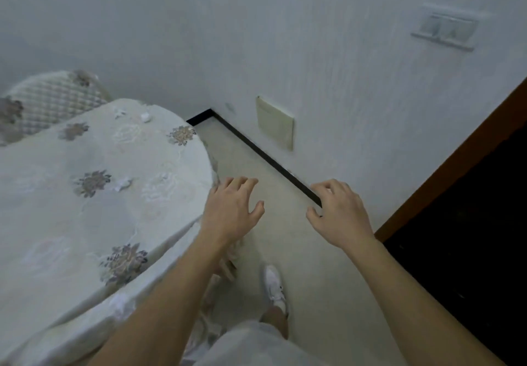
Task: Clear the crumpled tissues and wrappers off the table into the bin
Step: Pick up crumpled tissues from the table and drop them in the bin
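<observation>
A round table [42,223] under a white floral cloth fills the left of the view. On it lie small white crumpled tissues: one [123,184] near the middle, another [145,117] at the far edge, and a third [120,113] beside that. My left hand [232,208] hovers just past the table's right edge, fingers spread and holding nothing. My right hand [339,214] is out over the floor near the wall, also spread and holding nothing. No bin is in view.
A quilted chair back [54,100] stands behind the table. A white wall with a beige plate [275,123] and a switch panel [447,27] runs to the right. A dark doorway [470,237] with a brown frame lies at right. My white shoe [273,285] is on the pale floor.
</observation>
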Demonstrator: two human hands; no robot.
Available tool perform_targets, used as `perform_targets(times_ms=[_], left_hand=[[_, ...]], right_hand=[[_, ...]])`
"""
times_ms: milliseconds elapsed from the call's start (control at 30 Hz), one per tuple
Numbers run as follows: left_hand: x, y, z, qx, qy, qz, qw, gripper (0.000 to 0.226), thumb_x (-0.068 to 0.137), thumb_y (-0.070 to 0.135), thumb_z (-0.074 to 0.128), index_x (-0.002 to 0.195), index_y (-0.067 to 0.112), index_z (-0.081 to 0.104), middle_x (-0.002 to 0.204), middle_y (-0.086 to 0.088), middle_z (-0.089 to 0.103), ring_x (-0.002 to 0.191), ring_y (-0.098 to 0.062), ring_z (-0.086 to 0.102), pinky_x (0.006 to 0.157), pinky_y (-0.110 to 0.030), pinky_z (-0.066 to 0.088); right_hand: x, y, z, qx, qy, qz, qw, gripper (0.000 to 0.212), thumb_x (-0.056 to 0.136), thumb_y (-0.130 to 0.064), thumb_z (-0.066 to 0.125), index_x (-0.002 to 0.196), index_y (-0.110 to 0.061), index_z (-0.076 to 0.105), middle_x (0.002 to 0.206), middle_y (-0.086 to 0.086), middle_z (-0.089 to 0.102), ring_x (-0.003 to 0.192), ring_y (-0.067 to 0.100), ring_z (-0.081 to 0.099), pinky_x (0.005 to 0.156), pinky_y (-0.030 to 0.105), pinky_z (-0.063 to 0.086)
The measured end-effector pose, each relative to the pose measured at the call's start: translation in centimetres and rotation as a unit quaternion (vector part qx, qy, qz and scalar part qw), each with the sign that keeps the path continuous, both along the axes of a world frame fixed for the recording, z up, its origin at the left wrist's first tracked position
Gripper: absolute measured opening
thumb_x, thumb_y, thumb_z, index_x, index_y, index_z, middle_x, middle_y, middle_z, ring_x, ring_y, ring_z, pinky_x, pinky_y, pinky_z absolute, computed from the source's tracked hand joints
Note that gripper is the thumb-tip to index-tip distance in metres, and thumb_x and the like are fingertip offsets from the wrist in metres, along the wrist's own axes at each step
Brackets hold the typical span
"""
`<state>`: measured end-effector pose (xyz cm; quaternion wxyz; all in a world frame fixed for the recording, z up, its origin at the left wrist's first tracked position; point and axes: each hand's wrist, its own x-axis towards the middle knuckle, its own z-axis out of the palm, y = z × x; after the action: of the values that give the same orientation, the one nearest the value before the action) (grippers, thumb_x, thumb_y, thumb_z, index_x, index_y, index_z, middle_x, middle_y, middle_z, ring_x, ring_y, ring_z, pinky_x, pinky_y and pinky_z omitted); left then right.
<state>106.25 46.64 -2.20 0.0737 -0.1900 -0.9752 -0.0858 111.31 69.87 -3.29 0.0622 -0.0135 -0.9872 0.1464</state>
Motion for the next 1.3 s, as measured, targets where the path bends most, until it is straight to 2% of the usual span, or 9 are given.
perform_targets(times_ms=[133, 233, 433, 533, 700, 900, 1067, 1233, 1300], left_hand=[[-5.8, -1.2, -0.9, 0.01, -0.005, 0.048, 0.999, 0.054, 0.088, 0.051, 0.045, 0.133, 0.024, 0.054, 0.129, 0.001, 0.062, 0.12, -0.024, 0.052, 0.095, -0.041, 0.046], [-11.1, -1.9, -1.7, 0.014, -0.01, 0.078, 0.997, 0.053, 0.089, 0.052, 0.047, 0.134, 0.025, 0.054, 0.129, 0.001, 0.061, 0.12, -0.024, 0.052, 0.095, -0.042, 0.046], [-20.0, -4.4, -2.3, 0.051, -0.015, 0.144, 0.988, 0.054, 0.084, 0.051, 0.044, 0.126, 0.021, 0.06, 0.12, -0.002, 0.066, 0.112, -0.026, 0.058, 0.086, -0.042, 0.049], [-22.9, -6.2, -2.6, 0.055, -0.025, 0.181, 0.982, 0.056, 0.085, 0.052, 0.039, 0.127, 0.021, 0.06, 0.122, -0.003, 0.066, 0.113, -0.027, 0.058, 0.085, -0.042, 0.05], [-24.8, -10.2, -4.0, 0.071, -0.041, 0.258, 0.963, 0.05, 0.087, 0.046, 0.049, 0.127, 0.019, 0.061, 0.123, -0.003, 0.067, 0.112, -0.029, 0.059, 0.084, -0.043, 0.051], [-24.1, -15.2, -6.9, 0.097, -0.055, 0.396, 0.912, 0.049, 0.083, 0.044, 0.052, 0.123, 0.018, 0.064, 0.117, -0.003, 0.07, 0.106, -0.03, 0.063, 0.078, -0.042, 0.053], [-24.4, -17.8, -8.2, 0.104, -0.053, 0.5, 0.858, 0.047, 0.083, 0.041, 0.056, 0.121, 0.017, 0.065, 0.116, -0.004, 0.071, 0.104, -0.031, 0.064, 0.077, -0.041, 0.053], [-25.3, -18.7, -8.9, 0.12, -0.052, 0.611, 0.781, 0.05, 0.085, 0.045, 0.049, 0.122, 0.016, 0.065, 0.117, -0.005, 0.07, 0.105, -0.032, 0.064, 0.078, -0.041, 0.053], [-25.1, -18.3, -9.3, 0.135, -0.063, 0.65, 0.745, 0.05, 0.087, 0.046, 0.047, 0.124, 0.017, 0.063, 0.119, -0.004, 0.069, 0.107, -0.032, 0.063, 0.08, -0.042, 0.052]], right_hand=[[-7.5, -0.7, -0.6, 0.002, 0.016, 0.041, 0.999, 0.045, 0.081, -0.036, 0.052, 0.118, -0.015, 0.066, 0.108, 0.006, 0.063, 0.102, 0.028, 0.058, 0.08, 0.04, 0.049], [-13.9, -1.4, -0.8, 0.018, 0.013, 0.074, 0.997, 0.042, 0.083, -0.034, 0.059, 0.119, -0.014, 0.065, 0.108, 0.007, 0.063, 0.101, 0.029, 0.058, 0.08, 0.04, 0.049], [-25.3, -4.1, -0.2, 0.035, 0.013, 0.139, 0.99, 0.041, 0.082, -0.031, 0.064, 0.119, -0.015, 0.065, 0.108, 0.007, 0.064, 0.1, 0.028, 0.059, 0.08, 0.04, 0.049], [-30.4, -6.1, -0.2, 0.038, 0.008, 0.176, 0.984, 0.043, 0.08, -0.031, 0.065, 0.119, -0.014, 0.065, 0.11, 0.009, 0.065, 0.1, 0.029, 0.06, 0.08, 0.041, 0.05], [-36.4, -10.3, -1.2, 0.034, -0.002, 0.242, 0.97, 0.04, 0.078, -0.031, 0.067, 0.114, -0.015, 0.066, 0.105, 0.008, 0.065, 0.095, 0.029, 0.061, 0.075, 0.04, 0.054], [-42.4, -16.7, -3.7, 0.018, -0.028, 0.345, 0.938, 0.032, 0.077, -0.029, 0.064, 0.105, -0.015, 0.067, 0.1, 0.007, 0.066, 0.094, 0.029, 0.061, 0.073, 0.039, 0.053], [-47.3, -22.5, -5.6, -0.016, -0.076, 0.446, 0.892, 0.043, 0.08, -0.033, 0.059, 0.119, -0.015, 0.065, 0.111, 0.007, 0.064, 0.104, 0.029, 0.058, 0.083, 0.045, 0.053], [-53.2, -28.5, -7.7, -0.025, -0.09, 0.55, 0.83, 0.044, 0.077, -0.037, 0.05, 0.11, -0.014, 0.068, 0.103, 0.008, 0.064, 0.098, 0.033, 0.059, 0.081, 0.049, 0.053], [-55.0, -30.4, -7.9, -0.01, -0.097, 0.586, 0.805, 0.042, 0.078, -0.035, 0.053, 0.112, -0.015, 0.068, 0.107, 0.007, 0.065, 0.102, 0.032, 0.059, 0.082, 0.05, 0.053]])
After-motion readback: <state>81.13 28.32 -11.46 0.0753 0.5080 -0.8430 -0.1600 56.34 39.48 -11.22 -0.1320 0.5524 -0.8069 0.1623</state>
